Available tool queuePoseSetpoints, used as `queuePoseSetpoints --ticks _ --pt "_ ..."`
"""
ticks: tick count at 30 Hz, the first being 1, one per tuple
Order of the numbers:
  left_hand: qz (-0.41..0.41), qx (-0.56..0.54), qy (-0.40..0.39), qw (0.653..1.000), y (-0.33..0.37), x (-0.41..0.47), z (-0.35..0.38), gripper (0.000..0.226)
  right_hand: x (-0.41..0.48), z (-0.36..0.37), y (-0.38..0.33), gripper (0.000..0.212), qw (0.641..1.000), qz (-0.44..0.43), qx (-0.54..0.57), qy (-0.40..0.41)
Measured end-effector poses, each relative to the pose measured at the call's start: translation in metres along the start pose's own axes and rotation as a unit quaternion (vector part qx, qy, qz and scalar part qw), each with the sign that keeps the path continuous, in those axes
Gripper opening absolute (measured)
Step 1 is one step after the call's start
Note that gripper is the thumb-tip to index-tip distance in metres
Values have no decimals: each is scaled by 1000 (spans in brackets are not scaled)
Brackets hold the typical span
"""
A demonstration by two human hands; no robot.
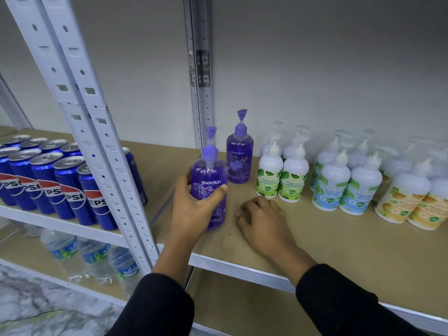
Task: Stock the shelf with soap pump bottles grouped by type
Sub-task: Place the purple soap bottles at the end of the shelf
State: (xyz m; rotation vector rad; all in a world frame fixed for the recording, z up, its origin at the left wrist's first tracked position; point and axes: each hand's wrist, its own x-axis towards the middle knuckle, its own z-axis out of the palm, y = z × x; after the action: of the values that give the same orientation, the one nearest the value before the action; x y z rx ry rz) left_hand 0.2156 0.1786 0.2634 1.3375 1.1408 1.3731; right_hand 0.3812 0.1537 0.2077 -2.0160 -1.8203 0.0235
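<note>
Bottle, purple, at shelf front left, clasped in left grip, fingers and thumb wrapped round its body. Second bottle upright just behind. Right grip loosely curled, pinching nothing, knuckles-up on shelf. White bottles grouped further right.

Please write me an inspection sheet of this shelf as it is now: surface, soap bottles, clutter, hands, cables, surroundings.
Surface: brown shelf board with a white metal front edge.
Job's things: held purple bottle stands in front of the second purple bottle; to the right, groups of green-label bottles, blue-label bottles and yellow-label bottles.
Clutter: nothing seen.
Grips: left hand holds the held purple bottle round its body; right hand rests on the board, fingers loosely curled, holding nothing.
Cables: nothing seen.
Surroundings: Pepsi cans on the neighbouring shelf to the left, water bottles below them, white slotted post, plain wall.
</note>
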Motion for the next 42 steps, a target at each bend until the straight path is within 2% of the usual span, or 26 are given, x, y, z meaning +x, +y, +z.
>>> queuePoseSetpoints --ticks 7,13,19,23,30,42 --pt "37 14 -9 999 -10 -6 -5 65 1 0 -2 35 1000 10 2 -4" --pt "16 51 -33 998 -23 -11 -17 84 -1 -2 -3 35 1000 11 1 -8" --pt "27 136 -2 990 -37 -6 -22 79 0 -3 -3 34 1000 11 1 -14" --pt "8 100 -16 995 -43 20 -18 77 2 -1 -3 32 1000 11 -1 -13" --pt "36 105 0 994 -57 79 7 66 5 4 -3 30 1000 15 -13 -5" --pt "61 132 -8 989 -70 122 27 67 8 6 -5 29 1000 13 -24 -4"
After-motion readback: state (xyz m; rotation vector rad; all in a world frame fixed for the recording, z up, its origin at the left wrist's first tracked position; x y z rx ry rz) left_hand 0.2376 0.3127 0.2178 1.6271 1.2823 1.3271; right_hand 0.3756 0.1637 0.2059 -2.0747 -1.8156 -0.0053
